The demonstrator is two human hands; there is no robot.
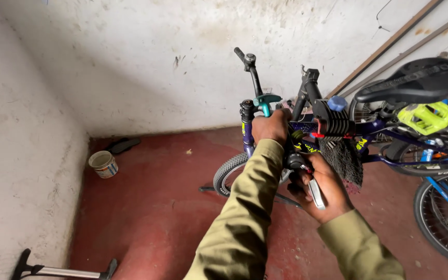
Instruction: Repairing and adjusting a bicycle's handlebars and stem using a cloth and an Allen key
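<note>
Red floor (146, 207): can (103, 164), pump (63, 269), bicycles (265, 150).

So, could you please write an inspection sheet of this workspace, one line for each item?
Surface: red floor, dusty.
Job's things: dark blue bicycle on a clamp; grey tool.
Clutter: small tin, floor pump, dark slipper.
Grippers: left hand grips the frame near the stem; right hand holds the grey tool.
Cables: nothing seen clearly.
Surroundings: stained white walls; second, lighter blue bicycle on the right.
</note>
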